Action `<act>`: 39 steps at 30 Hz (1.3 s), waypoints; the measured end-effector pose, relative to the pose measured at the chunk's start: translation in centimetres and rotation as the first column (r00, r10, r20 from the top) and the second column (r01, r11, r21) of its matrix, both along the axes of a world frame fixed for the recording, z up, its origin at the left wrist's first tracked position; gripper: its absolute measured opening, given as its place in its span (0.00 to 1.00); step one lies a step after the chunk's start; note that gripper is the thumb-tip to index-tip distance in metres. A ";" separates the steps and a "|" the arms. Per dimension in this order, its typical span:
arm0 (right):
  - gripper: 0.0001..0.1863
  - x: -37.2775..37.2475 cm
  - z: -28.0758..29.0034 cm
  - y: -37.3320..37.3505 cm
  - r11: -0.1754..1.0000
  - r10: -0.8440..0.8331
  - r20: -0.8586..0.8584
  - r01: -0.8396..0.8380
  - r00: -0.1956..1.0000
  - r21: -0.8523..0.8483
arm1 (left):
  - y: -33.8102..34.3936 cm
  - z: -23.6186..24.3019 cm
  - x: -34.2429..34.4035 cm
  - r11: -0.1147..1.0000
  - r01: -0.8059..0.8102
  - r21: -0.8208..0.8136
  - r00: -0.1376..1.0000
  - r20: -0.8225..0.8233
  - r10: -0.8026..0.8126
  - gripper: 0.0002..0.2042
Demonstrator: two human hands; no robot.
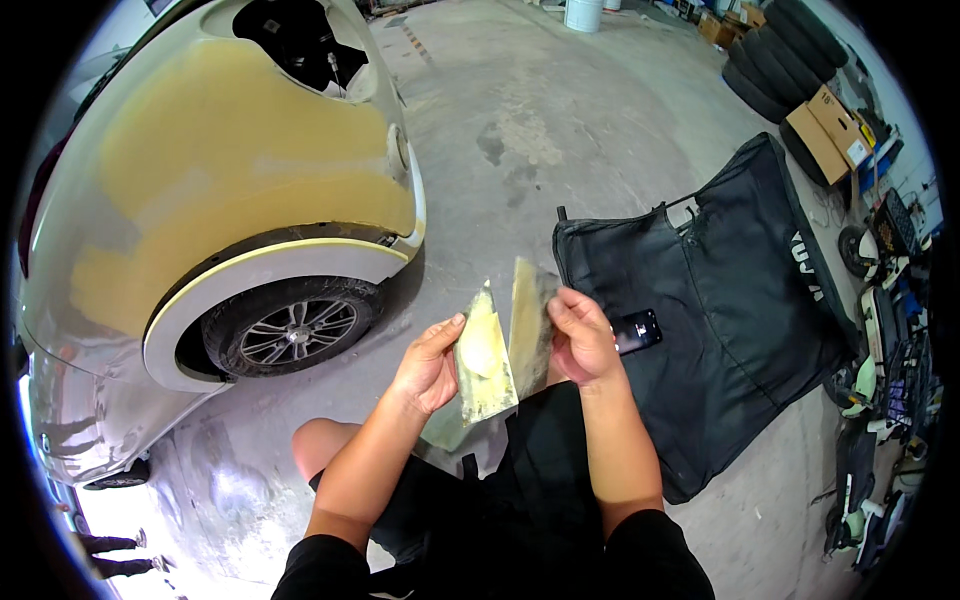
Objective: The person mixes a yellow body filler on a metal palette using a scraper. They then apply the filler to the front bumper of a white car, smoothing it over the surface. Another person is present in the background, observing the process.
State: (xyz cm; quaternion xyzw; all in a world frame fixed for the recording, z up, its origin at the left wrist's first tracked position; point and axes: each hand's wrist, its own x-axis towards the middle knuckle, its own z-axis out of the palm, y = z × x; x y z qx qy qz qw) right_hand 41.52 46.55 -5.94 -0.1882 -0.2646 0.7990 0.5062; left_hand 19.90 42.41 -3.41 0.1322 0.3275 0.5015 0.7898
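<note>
My left hand is closed on the edge of a flat, pointed sheet, its face coated unevenly in pale yellow. In my right hand, thumb over the front, is a flat grey-and-tan sheet with a straight edge. The two sheets are held up side by side above my lap, with a narrow gap between their upper parts. Whether they are sandpaper or filler spreaders I cannot make out. Most fingers are behind the sheets. Just beyond my right hand lies a black phone.
To the left stands a light-coloured car with a large yellow filler patch above its wheel. A black padded cover lies at the right. Stacked tires, cardboard boxes and assorted parts line the right wall.
</note>
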 end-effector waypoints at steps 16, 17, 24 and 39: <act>0.12 -1.3 2.6 -1.9 0.765 -0.618 0.203 0.521 0.760 0.378 | -0.4 1.2 0.4 0.878 -0.256 0.405 0.830 -0.374 0.414 0.15; 0.15 -1.2 1.9 -2.1 0.731 -0.644 0.225 0.501 0.731 0.464 | -0.5 1.2 0.8 0.859 -0.290 0.421 0.814 -0.364 0.453 0.14; 0.12 -1.0 2.5 -4.2 0.584 -0.671 0.399 0.113 0.625 0.804 | -0.2 1.5 -0.4 0.778 -0.287 0.560 0.758 -0.364 0.542 0.13; 0.12 -1.5 1.4 -3.6 0.949 -0.313 0.193 0.312 0.930 0.037 | 0.5 2.6 -0.7 0.762 -0.425 0.489 0.766 -0.255 0.590 0.23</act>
